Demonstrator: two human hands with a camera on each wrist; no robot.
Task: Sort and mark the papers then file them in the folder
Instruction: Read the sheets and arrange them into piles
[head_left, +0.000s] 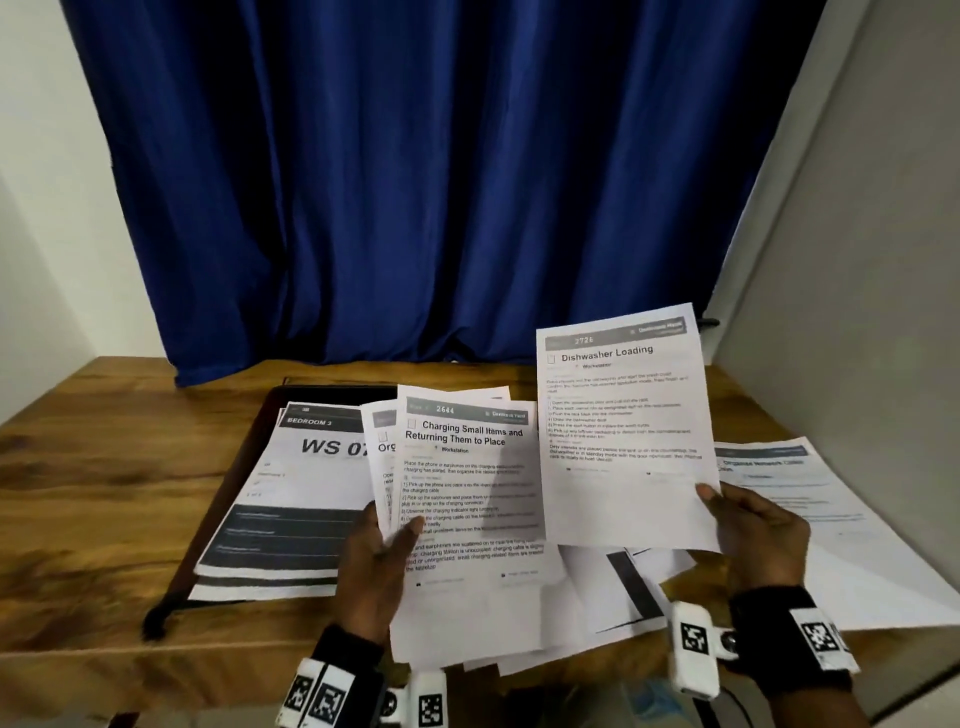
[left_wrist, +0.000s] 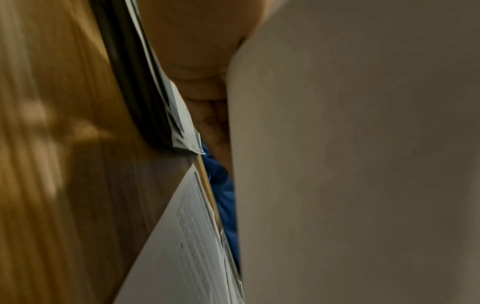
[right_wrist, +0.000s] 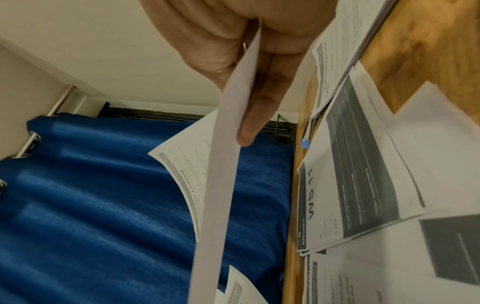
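A blue curtain (head_left: 415, 182) hangs in deep folds behind the bench (head_left: 78, 519), whose top is wood-grained and brown. Plain pale walls stand to either side. On the bench to my left lies a dark folder (head_left: 249, 467), open flat, with a stack of sheets headed "BEDROOM 3 / WS 0…" (head_left: 291, 493) lying on it. To my right, a loose sheet (head_left: 810, 499) lies on the bench, partly under my right hand; more sheets, one headed "KITCHEN / WS 11" (right_wrist: 345, 205), lie below the lifted pages.

My right hand (head_left: 753, 540) pinches the lower right corner of the "Dishwasher Loading" sheet (head_left: 623, 415), thumb on the front, fingers (right_wrist: 259, 107) behind, holding it upright above the bench. The sheet is white, thin, slightly bowed, with a grey header band numbered 2726.

My left hand (head_left: 374, 561) grips a fanned bundle of sheets (head_left: 467, 493), thumb across the front page, titled "Charging Small Items and Returning Them to Place", numbered 2644. The bundle overlaps the right edge of the folder stack. The left wrist view is mostly blocked by blank paper backs.
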